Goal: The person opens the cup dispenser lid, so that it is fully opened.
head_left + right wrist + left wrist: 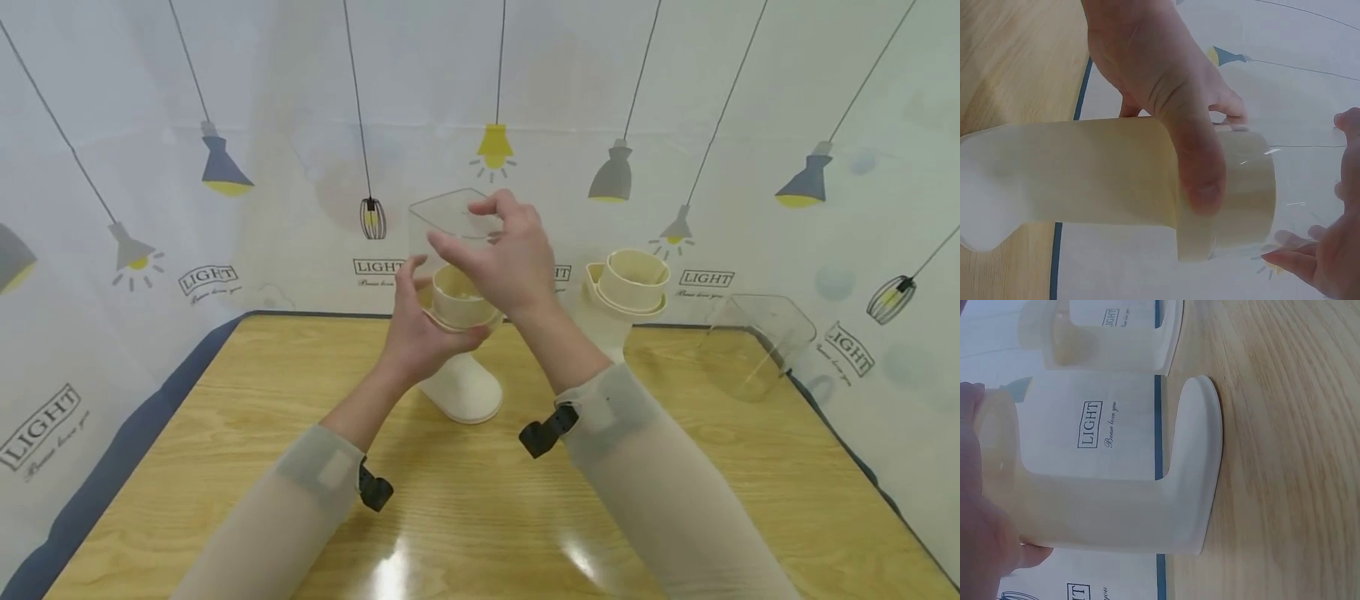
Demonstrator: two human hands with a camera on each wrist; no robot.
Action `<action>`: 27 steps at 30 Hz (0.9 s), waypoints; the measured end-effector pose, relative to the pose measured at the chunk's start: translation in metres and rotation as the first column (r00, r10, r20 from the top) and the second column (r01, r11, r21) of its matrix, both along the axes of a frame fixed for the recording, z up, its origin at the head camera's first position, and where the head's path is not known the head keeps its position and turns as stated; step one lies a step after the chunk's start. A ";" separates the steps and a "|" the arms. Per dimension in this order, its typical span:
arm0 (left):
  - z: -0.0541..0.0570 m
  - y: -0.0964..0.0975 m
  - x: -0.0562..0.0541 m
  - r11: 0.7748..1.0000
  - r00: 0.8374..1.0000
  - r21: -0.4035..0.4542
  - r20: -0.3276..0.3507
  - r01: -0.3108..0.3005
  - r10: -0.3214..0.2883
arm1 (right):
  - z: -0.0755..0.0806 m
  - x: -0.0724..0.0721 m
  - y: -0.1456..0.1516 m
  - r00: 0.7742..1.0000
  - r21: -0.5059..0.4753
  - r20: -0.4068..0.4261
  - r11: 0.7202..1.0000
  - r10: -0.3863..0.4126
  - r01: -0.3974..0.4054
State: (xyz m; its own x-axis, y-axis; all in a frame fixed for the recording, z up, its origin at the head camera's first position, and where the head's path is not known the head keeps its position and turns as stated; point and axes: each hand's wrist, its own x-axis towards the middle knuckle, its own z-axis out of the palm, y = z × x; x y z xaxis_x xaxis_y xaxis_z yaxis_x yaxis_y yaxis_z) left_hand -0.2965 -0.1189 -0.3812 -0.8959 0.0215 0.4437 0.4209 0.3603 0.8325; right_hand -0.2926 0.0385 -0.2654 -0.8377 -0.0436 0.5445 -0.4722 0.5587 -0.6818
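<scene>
A cream plastic stand [463, 387] with a wide oval foot stands upright on the table. My left hand [420, 333] grips its round head, the thumb [1200, 181] lying across the rim in the right wrist view. Above that rim rises a clear plastic container [442, 221], its open edge faintly outlined. My right hand [513, 254] holds the container's wall between thumb and fingers. In the right wrist view, the container's lower end meets the stand's cream collar [1247, 187]; whether it is seated there I cannot tell. The left wrist view shows the stand's column [1104, 512].
To the right, a second cream stand [630, 287] of the same shape stands near the table's back edge, partly behind my right arm. Another clear container [757, 342] rests on the wooden table [465, 508] at the back right. A lamp-patterned cloth [300, 150] surrounds the table.
</scene>
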 end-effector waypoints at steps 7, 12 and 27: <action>-0.001 -0.001 0.001 1.000 1.000 -0.003 0.014 0.002 -0.002 | 0.001 0.002 0.000 1.000 0.034 -0.017 0.999 -0.005 0.006; -0.002 -0.001 0.000 1.000 1.000 -0.008 0.003 0.007 -0.007 | 0.004 0.002 0.004 1.000 0.002 0.007 1.000 0.006 -0.006; -0.003 -0.002 0.001 0.999 0.998 -0.024 -0.057 0.025 -0.026 | 0.012 0.007 0.010 0.999 -0.018 0.036 1.000 0.011 -0.010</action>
